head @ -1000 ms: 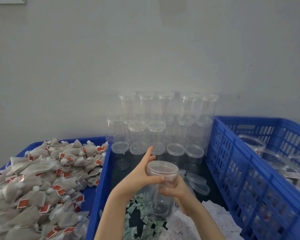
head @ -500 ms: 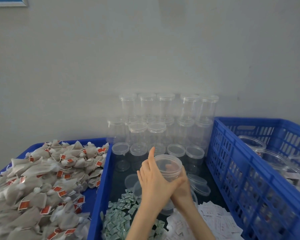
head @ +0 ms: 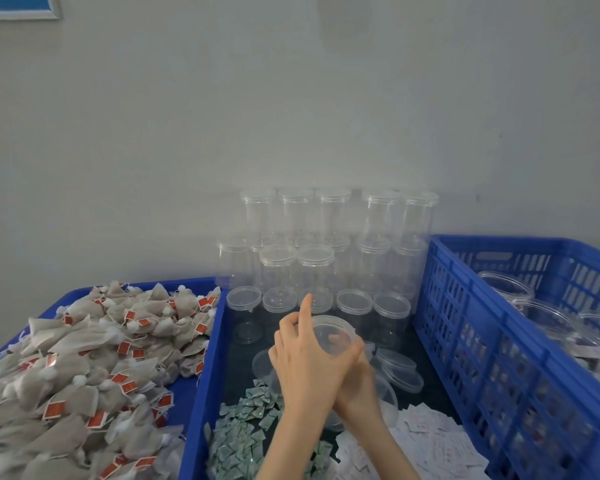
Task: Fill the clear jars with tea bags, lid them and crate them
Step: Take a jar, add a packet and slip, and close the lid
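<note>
Grey wall behind, blue tray (head: 201, 393) as work surface. My left hand (head: 305, 362) wraps the lid rim (head: 333, 332), index finger sticking up; right hand (head: 357, 379) grips the clear jar (head: 385, 396) underneath, mostly hidden. Probably unscrewing, since the jar looks empty. Tea bags (head: 84, 358) heaped left for a short reach. Blue crate (head: 465, 341) on the right holds lidded jars.

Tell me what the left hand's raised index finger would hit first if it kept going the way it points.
Probably the front row of clear jars. The left hand grips the lid, its index finger aimed up and away at the middle jar there. Depth is unclear, so the higher stacked jars are possible.
</note>
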A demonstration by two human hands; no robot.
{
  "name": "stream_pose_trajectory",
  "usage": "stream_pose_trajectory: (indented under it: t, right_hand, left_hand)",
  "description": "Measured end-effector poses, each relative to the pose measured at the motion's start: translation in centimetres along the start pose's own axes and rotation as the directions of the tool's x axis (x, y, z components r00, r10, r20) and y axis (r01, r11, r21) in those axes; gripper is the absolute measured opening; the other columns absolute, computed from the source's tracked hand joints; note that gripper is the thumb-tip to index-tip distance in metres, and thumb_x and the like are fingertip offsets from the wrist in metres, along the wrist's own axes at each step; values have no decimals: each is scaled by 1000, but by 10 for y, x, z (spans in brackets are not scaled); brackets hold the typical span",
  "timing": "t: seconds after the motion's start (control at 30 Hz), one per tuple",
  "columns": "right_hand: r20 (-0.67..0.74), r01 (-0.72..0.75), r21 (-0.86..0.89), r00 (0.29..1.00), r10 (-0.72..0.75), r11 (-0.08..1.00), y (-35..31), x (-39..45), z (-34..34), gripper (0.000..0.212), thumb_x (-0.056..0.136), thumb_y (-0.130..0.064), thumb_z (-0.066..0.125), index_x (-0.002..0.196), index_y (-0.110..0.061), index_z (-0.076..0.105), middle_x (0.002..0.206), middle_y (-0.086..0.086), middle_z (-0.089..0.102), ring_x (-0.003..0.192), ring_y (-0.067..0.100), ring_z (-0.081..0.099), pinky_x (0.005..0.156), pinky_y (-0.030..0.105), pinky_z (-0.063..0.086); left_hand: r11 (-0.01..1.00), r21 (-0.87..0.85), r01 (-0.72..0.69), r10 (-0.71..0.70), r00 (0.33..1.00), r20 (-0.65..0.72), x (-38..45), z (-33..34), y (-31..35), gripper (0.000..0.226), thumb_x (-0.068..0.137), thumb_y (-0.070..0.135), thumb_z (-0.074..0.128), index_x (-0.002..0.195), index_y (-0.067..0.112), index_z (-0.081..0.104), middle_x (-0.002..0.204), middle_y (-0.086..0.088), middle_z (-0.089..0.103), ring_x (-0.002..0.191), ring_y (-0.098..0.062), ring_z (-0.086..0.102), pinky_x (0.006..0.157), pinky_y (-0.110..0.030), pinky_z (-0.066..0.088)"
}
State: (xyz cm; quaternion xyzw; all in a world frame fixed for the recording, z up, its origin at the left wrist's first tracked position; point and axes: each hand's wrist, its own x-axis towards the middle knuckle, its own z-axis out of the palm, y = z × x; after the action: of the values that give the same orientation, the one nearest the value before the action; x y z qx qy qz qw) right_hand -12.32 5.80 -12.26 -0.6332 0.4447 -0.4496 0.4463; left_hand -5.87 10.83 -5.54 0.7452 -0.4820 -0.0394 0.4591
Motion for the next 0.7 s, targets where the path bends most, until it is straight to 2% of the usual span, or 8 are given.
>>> stream_pose_trajectory:
  t: [0.13,0.2,0.3,0.37,0.43,0.5,0.6,0.7]
  right_hand:
    - [-83,-11,61,996,16,998,-6,-9,3,38,86,-22,73,112,-35,50,101,-16,61,91,0,63,72,10,49]
    - [-59,45,45,997,-42,998,-4,-9,0,37,80,-28,69,111,-41,54,108,-9,67,100,16,67,81,27,55]
    - [95,212,-98,975,-203,972,5,-13,-11,69,76,-42,74,137,-20,49,121,-2,62,107,20,62,91,32,52]
    - [82,204,-113,977,-196,972,4,-11,-14,79,66,-37,87,133,-31,46,123,-15,57,111,10,59,93,25,51]
    - [86,175,-201,983,-161,964,1,-12,-19,90,56,-41,90,130,-42,39,122,-21,54,112,1,56,93,19,49]
    - [116,184,-218,980,-162,959,0,-13,-19,102,47,-56,85,133,-43,32,119,-26,51,108,-11,52,86,4,43]
    - [116,176,-170,981,-157,970,2,-13,-16,98,43,-60,80,127,-47,32,121,-21,56,111,-8,55,89,10,47]
    - [86,185,-194,981,-171,963,4,-14,-11,94,46,-57,80,128,-47,35,122,-21,58,113,-2,55,94,18,48]
  left_hand:
    - [991,130,42,-34,997,-62,-1,6,-5,97,64,83,42,148,39,17,145,8,33,127,-15,35,105,-37,26]
    - [973,227,45,-28,997,-77,-3,6,-1,93,71,81,39,150,36,15,153,2,30,130,-19,35,105,-38,25]
    - [971,227,-79,42,986,164,2,3,-1,99,72,81,34,150,39,-10,160,0,-16,146,-23,-10,115,-46,-1]
    - [964,112,-240,157,861,484,16,-11,-8,103,77,70,51,144,47,-23,147,12,-39,141,-20,-33,113,-49,-16]
    - [947,25,-319,196,640,743,33,-31,-12,108,78,47,67,144,52,-17,149,17,-35,146,-18,-21,117,-53,-5]
    - [914,42,-403,198,534,822,46,-43,-13,101,78,33,71,149,50,2,160,15,-9,148,-15,1,118,-53,15]
    - [893,144,-427,180,631,755,52,-42,-8,90,71,43,77,146,42,27,145,9,33,134,-17,30,107,-45,35]
    - [860,353,-369,64,763,643,45,-35,-3,80,67,64,67,136,37,39,123,4,45,120,-24,41,89,-37,40]
